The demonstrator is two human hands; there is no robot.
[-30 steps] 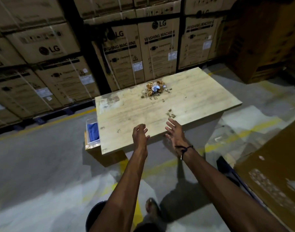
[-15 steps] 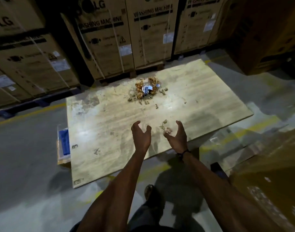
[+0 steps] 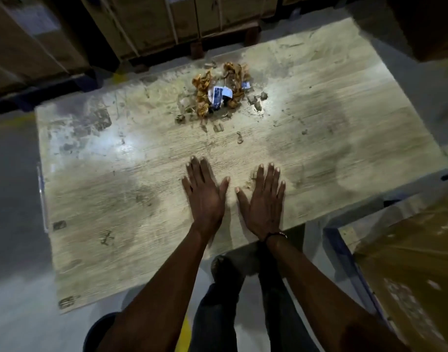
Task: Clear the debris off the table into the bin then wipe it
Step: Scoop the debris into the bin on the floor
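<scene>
The left hand [image 3: 204, 193] and the right hand [image 3: 264, 199] are laid flat, palms down and fingers straight, side by side on the pale, stained wood-grain desk [image 3: 116, 199], with nothing grasped. A heap of crumpled brown scraps and blue-and-white paper debris [image 3: 219, 90] is seen well beyond the fingertips, and a few small crumbs [image 3: 250, 181] are found just beside the right hand.

No text, brand or number can be read at this moment. Blue print is seen on a white scrap of paper [image 3: 218, 94] in the debris pile [image 3: 221, 91] on the worktop [image 3: 319, 118], but it is too blurred to be read. Pale labels are seen on the cardboard boxes [image 3: 167, 21] behind the worktop, and their print cannot be made out either.
</scene>
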